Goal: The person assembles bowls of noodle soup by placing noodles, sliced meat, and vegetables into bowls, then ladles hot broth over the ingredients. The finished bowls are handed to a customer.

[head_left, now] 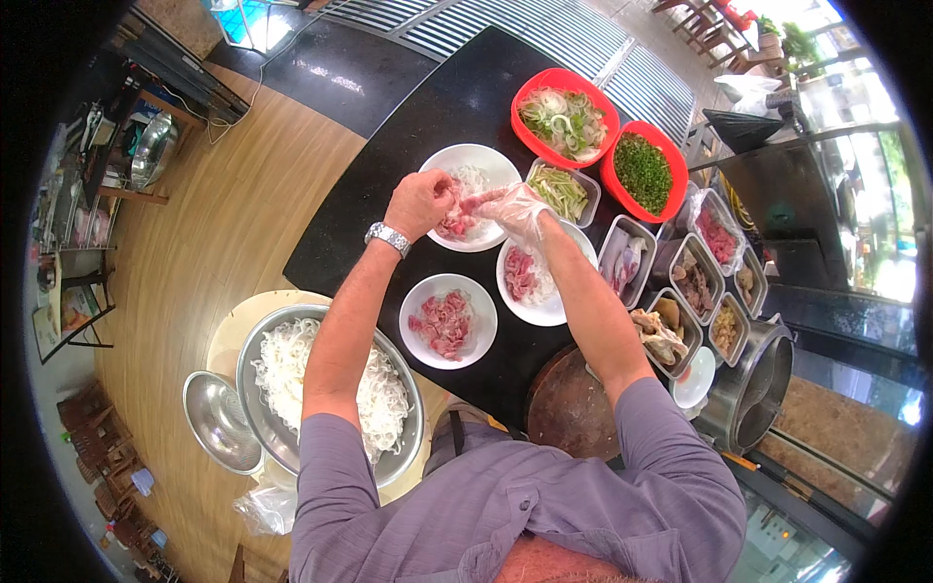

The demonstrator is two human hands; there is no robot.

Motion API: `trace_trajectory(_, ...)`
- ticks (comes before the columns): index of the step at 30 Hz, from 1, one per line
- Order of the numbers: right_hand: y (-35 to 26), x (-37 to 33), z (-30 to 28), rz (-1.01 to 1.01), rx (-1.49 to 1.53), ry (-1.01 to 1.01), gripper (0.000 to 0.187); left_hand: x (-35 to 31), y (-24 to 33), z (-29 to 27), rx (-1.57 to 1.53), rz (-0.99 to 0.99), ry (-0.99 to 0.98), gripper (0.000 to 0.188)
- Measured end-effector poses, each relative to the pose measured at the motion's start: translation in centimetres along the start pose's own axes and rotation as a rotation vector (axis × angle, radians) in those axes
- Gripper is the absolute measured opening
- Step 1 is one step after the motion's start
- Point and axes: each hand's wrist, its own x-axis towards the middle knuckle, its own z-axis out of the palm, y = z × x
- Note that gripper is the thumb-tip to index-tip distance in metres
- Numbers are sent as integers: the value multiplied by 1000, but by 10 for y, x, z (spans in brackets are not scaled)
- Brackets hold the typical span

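Note:
Both my hands are over the far white bowl (493, 160), which has white noodles and pink raw meat slices (455, 225) in it. My left hand (420, 202), bare and with a metal watch at the wrist, is closed with its fingertips on raw meat. My right hand (517, 208), in a clear plastic glove, pinches red meat slices close to the left fingertips. Partly under my right forearm stands a second bowl (546, 313) with meat and noodles. A third bowl (478, 348), also with meat slices, is nearer me.
At left, a large steel basin (255, 394) holds white noodles beside a colander (222, 423). Red containers hold sliced onion (564, 121) and chopped greens (641, 175). Several steel trays (692, 282) of meats stand right, near a round chopping board (571, 403) and steel pot (748, 389).

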Motion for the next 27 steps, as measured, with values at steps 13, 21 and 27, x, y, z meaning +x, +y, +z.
trace_trajectory(13,-4,6,0,11,91,-85,27,5,-10,4,-126,24,-101,21)
trace_trajectory(21,0,-2,-7,-7,290,-34,21,-9,7,6,-162,-92,-32,22)
trace_trajectory(27,5,0,-4,-121,332,-135,29,-7,16,12,-390,-110,37,24)
